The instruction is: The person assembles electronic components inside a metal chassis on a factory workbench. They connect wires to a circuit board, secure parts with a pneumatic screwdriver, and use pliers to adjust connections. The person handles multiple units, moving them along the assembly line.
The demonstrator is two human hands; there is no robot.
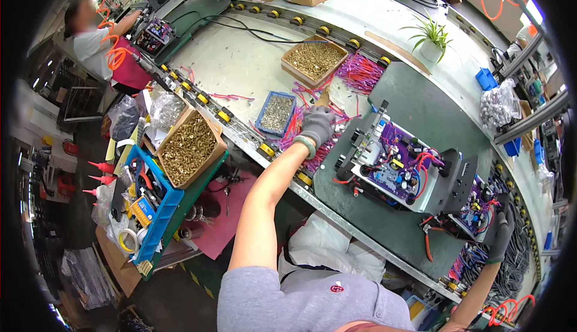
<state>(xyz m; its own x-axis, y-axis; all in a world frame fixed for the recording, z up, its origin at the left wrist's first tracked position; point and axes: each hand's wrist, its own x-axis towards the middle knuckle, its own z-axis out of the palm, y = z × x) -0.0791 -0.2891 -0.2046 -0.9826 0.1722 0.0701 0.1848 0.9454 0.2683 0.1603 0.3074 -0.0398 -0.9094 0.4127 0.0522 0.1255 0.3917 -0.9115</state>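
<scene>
My left hand [317, 125], in a grey glove, reaches forward into a heap of pink and purple wires [312, 159]. Its fingers curl down there, and whatever they grip is hidden. Beside it are a blue tray of small silver screws [276, 112] and a cardboard box of brass-coloured parts [314, 60]. On the green mat in front of me sits an open device chassis [399, 163] with a purple circuit board. My right hand [502, 231], also gloved, is at the outer edge of a second board unit [475, 209]; its fingers are partly hidden.
Red-handled pliers [428, 242] lie by the mat's near edge. Dark cables [511, 272] are heaped at the right. A box of brass parts [189, 150] and a blue tool crate [153, 202] stand on the left. A potted plant [430, 48] is farther back. Another person [96, 43] works at far left.
</scene>
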